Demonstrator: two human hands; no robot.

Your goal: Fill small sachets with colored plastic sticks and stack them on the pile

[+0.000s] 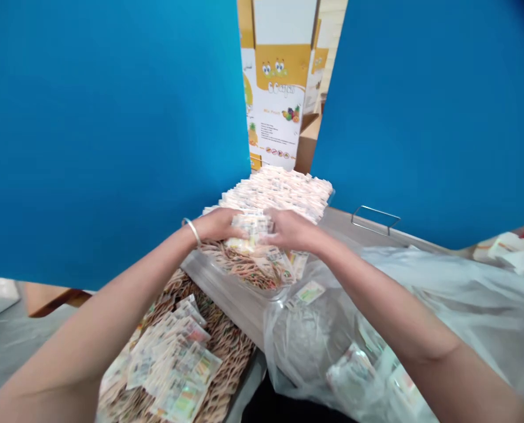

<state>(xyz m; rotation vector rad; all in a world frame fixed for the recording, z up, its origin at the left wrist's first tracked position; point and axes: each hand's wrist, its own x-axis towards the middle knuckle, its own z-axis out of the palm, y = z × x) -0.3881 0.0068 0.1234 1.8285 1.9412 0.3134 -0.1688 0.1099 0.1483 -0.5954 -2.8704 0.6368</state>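
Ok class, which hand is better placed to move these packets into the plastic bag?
Probably the right hand: it is closer to the plastic bag, while the left hand lies across the packets from it.

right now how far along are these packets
Looks done: rows of packets stand tightly on edge at the far end. In hand: the left hand and right hand press together a bundle of packets. Left: flat stacks of packets lie at the near end, and more sit in the clear plastic bag.
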